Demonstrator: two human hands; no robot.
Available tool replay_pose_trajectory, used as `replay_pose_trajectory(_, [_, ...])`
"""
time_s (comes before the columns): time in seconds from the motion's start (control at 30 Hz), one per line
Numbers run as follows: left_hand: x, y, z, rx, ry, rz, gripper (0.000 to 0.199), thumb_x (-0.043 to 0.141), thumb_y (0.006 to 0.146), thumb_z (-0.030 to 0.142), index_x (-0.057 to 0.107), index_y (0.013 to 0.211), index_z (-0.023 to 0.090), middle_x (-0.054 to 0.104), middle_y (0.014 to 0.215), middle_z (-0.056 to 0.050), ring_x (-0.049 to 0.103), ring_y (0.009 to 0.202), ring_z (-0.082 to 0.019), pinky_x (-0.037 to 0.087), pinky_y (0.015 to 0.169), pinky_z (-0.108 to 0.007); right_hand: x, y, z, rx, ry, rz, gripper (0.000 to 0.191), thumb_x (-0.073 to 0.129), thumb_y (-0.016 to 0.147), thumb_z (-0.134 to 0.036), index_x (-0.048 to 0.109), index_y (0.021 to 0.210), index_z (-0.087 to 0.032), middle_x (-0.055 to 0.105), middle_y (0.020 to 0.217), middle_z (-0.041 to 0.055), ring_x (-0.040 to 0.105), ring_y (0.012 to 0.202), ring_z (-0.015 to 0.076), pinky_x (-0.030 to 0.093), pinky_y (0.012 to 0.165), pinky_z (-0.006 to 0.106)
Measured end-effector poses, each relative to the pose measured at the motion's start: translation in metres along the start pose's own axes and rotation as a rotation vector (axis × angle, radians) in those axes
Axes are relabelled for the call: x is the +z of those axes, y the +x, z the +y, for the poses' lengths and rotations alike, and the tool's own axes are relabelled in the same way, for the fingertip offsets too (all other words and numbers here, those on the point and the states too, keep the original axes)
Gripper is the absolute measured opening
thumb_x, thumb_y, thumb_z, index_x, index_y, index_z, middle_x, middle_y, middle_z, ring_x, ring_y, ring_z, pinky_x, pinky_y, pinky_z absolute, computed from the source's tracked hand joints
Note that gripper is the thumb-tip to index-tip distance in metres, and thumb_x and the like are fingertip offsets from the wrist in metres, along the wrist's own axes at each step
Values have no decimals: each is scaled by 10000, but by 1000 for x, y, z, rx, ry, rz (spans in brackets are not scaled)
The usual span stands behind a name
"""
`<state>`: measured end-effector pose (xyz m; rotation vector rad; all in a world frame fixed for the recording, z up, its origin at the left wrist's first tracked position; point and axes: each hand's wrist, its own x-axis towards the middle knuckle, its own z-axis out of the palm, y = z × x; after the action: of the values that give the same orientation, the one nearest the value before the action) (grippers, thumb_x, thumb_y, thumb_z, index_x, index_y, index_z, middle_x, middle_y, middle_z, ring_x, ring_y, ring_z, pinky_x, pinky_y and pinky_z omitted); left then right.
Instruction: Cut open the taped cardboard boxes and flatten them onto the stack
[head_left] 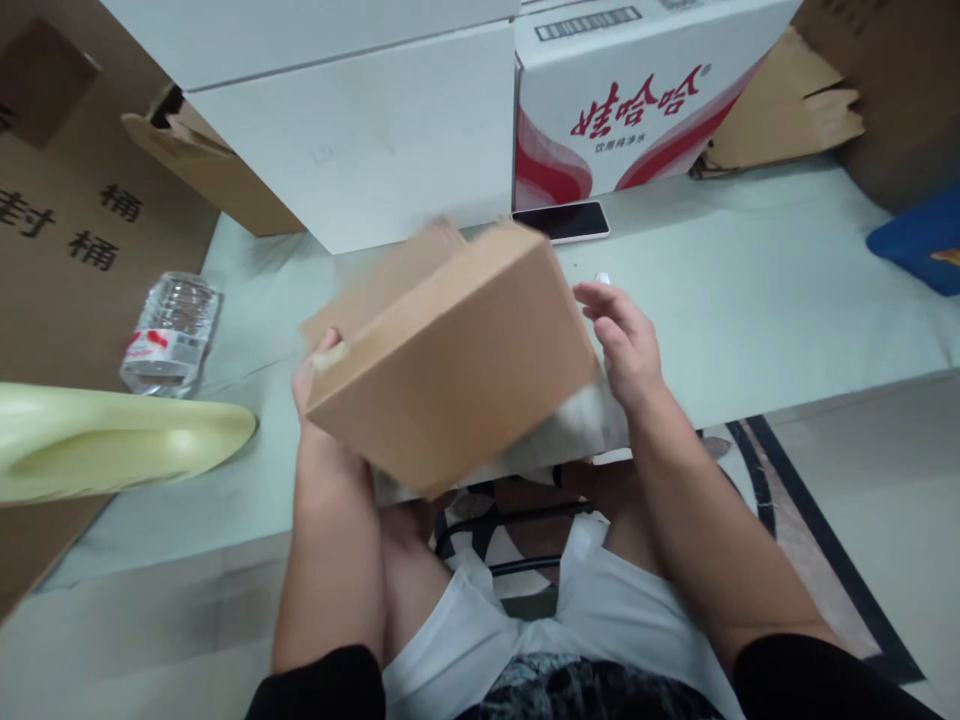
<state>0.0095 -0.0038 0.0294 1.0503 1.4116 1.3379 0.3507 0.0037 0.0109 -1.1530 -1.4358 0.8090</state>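
Note:
A brown cardboard box [465, 370] is held tilted over the front of the table, slightly blurred, with a flap [390, 280] standing out on its far side. My left hand [307, 375] grips its left end, the thumb on the near top edge and the other fingers mostly hidden. Just off the box's right side is my right hand [622, 345], its fingers loosely bent and apart, with nothing visible in them. A small white object [601, 278] lies on the cloth beyond the right fingertips; its kind is too small to tell.
A phone [562, 221] lies before the white cartons [637, 110] at the back. On the left are a clear plastic bottle [171, 335], a pale yellow object [127, 440] and a large carton [97, 240]. At the right edge is a blue object [919, 245]. Pale green cloth [787, 290] covers the table.

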Motion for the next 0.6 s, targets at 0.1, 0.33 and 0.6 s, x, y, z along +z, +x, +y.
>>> replay_pose_trajectory(0.1, [22, -26, 29, -668, -162, 22, 586, 690, 750, 728, 716, 950, 178, 741, 689, -84, 721, 647, -318, 583, 605, -487, 3, -4, -7, -16, 174, -234, 608, 503, 910, -750, 716, 1207, -264, 753, 1263, 93, 691, 1213, 283, 508, 1125, 537])
replay_pose_trajectory(0.33, [63, -48, 55, -859, -328, 24, 412, 824, 704, 555, 728, 894, 202, 714, 641, -56, 689, 536, -274, 520, 471, -384, 4, -14, -22, 5, 214, -260, 748, 443, 820, -895, 730, 1147, -286, 708, 1358, 85, 565, 1410, 328, 410, 1222, 583])
replay_pose_trajectory(0.6, [61, -43, 23, -663, -384, -168, 591, 664, 823, 766, 746, 1012, 212, 765, 794, -83, 770, 871, -333, 619, 743, -461, 8, -18, -28, 228, 387, -250, 847, 566, 716, -895, 511, 1320, -304, 676, 1177, 78, 704, 1088, 289, 603, 965, 480])
